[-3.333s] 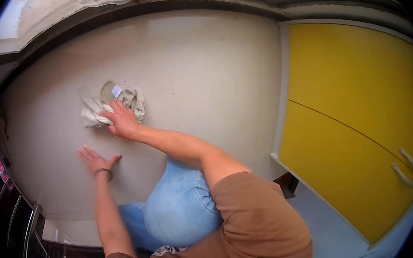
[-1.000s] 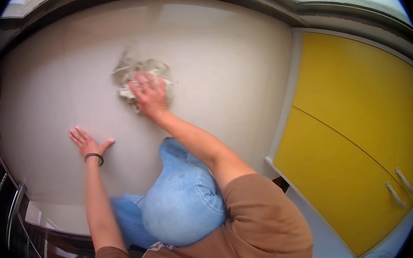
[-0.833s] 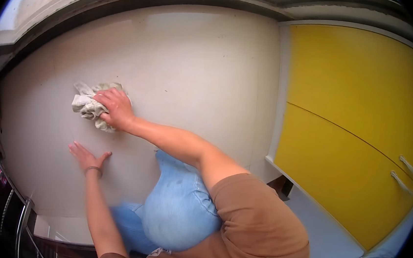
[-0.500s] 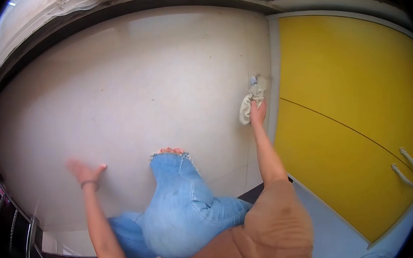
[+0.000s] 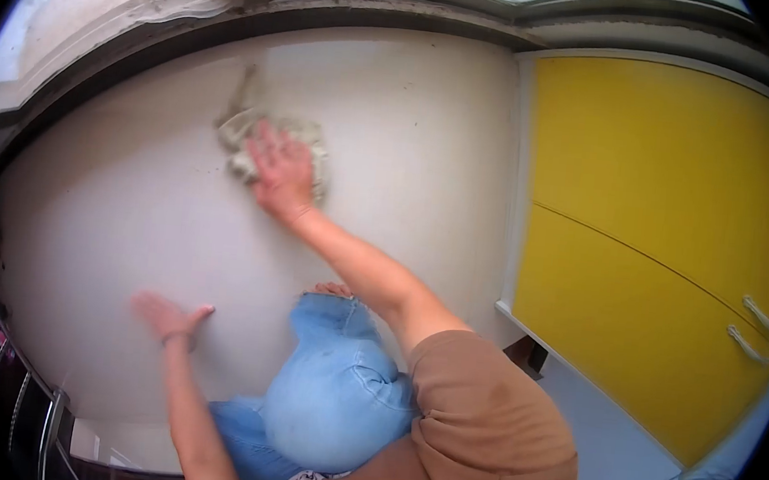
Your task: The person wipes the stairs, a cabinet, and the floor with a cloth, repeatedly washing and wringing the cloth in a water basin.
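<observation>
A crumpled pale cloth [image 5: 239,140] lies against the off-white surface [image 5: 408,178], left of the middle. My right hand [image 5: 283,165] holds it pressed down from above, the palm and fingers covering part of it. Motion blurs the cloth's far end. Lower left, my left hand [image 5: 169,316] rests on the same surface, open, its thumb stretched out and its fingers smeared. No object shows in or under that hand.
To the right stand yellow cabinet doors [image 5: 645,190] with white rope-like handles [image 5: 747,345]. A dark window frame [image 5: 395,14] runs along the far edge. My jeans-clad knee [image 5: 333,409] and bare toes are on the surface. Dark items with a metal rail [image 5: 47,439] line the lower left.
My right hand has swept the cloth from beside the yellow cabinet leftward across the surface, and the cloth is spread wider. My left hand has stayed nearly in place. The view has shifted slightly.
</observation>
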`<state>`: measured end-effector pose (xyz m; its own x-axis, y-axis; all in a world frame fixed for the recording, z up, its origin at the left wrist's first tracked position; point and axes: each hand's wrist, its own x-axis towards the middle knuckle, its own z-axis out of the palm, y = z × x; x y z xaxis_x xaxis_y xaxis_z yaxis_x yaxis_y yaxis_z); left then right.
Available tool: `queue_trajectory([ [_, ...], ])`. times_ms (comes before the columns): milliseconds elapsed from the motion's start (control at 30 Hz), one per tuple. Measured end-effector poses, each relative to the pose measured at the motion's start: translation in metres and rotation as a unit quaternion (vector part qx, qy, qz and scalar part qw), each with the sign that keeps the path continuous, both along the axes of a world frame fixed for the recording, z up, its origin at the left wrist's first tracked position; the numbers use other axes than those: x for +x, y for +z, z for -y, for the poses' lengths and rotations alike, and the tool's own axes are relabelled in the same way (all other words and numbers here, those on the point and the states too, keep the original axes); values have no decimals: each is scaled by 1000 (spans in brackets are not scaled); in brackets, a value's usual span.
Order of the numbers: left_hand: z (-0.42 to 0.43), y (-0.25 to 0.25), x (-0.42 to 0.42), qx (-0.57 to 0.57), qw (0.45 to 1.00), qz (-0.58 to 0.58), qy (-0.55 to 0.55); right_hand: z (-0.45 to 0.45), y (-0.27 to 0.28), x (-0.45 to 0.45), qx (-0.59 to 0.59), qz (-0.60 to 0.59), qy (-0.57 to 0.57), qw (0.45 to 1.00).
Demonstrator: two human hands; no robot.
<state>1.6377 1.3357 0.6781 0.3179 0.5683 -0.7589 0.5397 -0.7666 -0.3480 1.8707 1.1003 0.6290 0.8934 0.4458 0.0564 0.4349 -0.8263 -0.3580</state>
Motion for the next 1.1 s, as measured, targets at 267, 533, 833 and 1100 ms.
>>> queue_trajectory([
  [267,0,0,-3,0,999,24,31,-160,39,-76,230,-257,227,911],
  [533,-5,2,-7,7,997,64,34,37,-11,56,-56,52,-5,997],
  [833,-27,-5,-48,-52,969,242,10,-280,-17,11,6,53,223,973],
  [1100,-30,22,-161,-12,984,78,162,-386,-18,-93,45,-14,561,827],
])
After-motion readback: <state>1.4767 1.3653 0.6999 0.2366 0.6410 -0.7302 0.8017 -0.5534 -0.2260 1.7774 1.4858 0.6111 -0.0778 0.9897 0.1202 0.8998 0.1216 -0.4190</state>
